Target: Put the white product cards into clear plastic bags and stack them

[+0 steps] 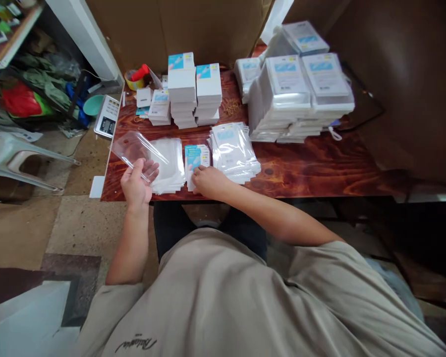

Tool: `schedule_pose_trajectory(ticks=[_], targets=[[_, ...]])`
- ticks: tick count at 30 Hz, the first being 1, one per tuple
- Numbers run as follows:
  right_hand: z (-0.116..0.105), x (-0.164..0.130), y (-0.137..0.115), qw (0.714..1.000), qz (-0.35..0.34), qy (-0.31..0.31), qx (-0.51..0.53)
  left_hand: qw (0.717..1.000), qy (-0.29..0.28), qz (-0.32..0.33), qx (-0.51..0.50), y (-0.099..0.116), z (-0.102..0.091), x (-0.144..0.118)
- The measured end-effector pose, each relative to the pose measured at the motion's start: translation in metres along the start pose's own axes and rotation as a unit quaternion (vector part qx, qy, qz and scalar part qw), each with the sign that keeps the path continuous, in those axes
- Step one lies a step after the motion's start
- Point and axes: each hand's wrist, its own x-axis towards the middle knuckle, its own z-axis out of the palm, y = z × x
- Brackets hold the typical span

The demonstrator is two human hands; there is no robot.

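My left hand [137, 181] holds a clear plastic bag [134, 148] lifted above the left end of the wooden table [312, 166]. Under it lies a pile of empty clear bags [169, 166]. My right hand [208, 181] rests on a small stack of blue-and-white cards [196, 157] in front of me, fingers curled over the near edge. Whether it grips a card is hard to tell. To the right of the cards lies a pile of bagged cards [233, 151].
Stacks of white boxes [193, 89] stand at the back centre, tall piles of bagged packs [301, 94] at the back right. A calculator [107, 116] sits at the table's left corner, with a yellow cup [134, 79] behind. A plastic chair [18, 158] stands on the floor at left.
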Motion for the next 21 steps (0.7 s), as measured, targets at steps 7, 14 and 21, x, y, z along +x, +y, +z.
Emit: schedule_pose_trajectory(ticks=[7, 14, 21], targets=[[0.004, -0.019, 0.001, 0.997, -0.055, 0.047, 0.027, 1.0, 0.006, 0.003, 0.016, 0.0, -0.002, 0.001], [0.0, -0.068, 0.015, 0.723, 0.256, 0.496, 0.407, 1.0, 0.026, 0.008, -0.013, -0.013, 0.006, 0.007], [0.027, -0.065, 0.01, 0.531, 0.278, 0.433, 0.673, 0.999, -0.015, -0.004, -0.048, -0.028, 0.032, -0.007]])
